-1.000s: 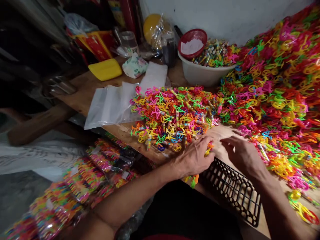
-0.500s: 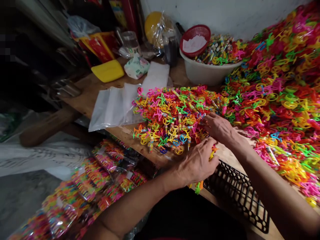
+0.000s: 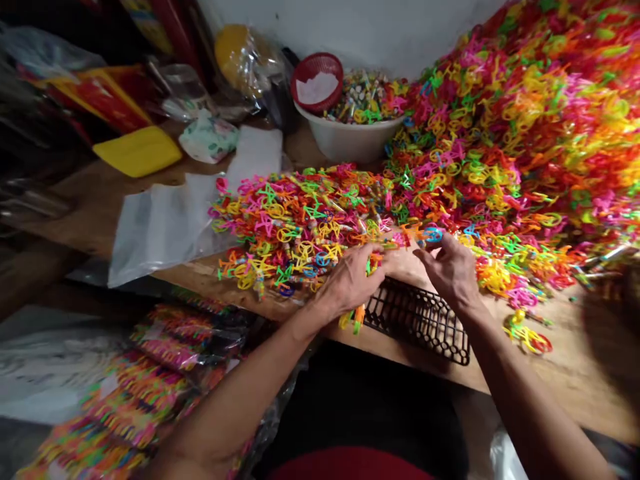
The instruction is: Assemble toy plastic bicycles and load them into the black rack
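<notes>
My left hand [image 3: 353, 280] is curled over the left end of a black plastic grid rack [image 3: 420, 323]. Its fingers close around small plastic toys, and a green and orange toy end [image 3: 359, 320] pokes out below the palm. To the right, beyond the rack's far edge, my right hand [image 3: 453, 270] has thumb and fingers bent at a small toy with a blue wheel-like part [image 3: 433, 234]. A loose heap of bright toys [image 3: 300, 227], some with clear tubes, lies just past my left hand. Parts of the held toys are hidden by my fingers.
A much larger toy pile [image 3: 525, 167] rises at the right against the wall. Behind stand a white tub [image 3: 345, 137] and a red basket [image 3: 317, 100] with paper. Clear bags [image 3: 160, 227] and a yellow lid-like piece [image 3: 137, 152] lie left. Packed bags [image 3: 135, 393] sit below the table edge.
The view has swung to the right, so the table things appear further left. My right hand has moved away from my left hand, with a blue-wheeled toy at its fingertips.
</notes>
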Available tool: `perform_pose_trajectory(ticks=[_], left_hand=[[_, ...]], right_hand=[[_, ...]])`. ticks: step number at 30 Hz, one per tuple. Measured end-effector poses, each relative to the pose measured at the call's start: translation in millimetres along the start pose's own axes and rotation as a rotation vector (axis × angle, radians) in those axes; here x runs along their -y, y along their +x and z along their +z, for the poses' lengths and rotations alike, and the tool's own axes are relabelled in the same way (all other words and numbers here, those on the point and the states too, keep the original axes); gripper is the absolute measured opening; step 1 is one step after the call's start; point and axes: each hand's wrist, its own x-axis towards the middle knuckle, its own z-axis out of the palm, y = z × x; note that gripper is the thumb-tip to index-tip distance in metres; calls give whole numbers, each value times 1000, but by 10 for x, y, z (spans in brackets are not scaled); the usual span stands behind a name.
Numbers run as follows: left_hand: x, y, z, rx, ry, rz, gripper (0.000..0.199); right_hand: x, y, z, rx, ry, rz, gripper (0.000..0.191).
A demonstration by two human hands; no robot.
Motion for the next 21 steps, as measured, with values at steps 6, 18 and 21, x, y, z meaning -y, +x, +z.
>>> perform_pose_trajectory(ticks=[6, 18, 21], left_hand=[[-75, -11, -19, 37, 36, -68, 49], [-3, -355, -134, -37, 69, 153, 50], [119, -537, -83, -67, 73, 212, 52]], right_hand=[[-87, -48, -41, 81, 223, 211, 23], [26, -872, -329, 132, 190, 68, 23], [136, -1107, -346, 110, 110, -141, 19]])
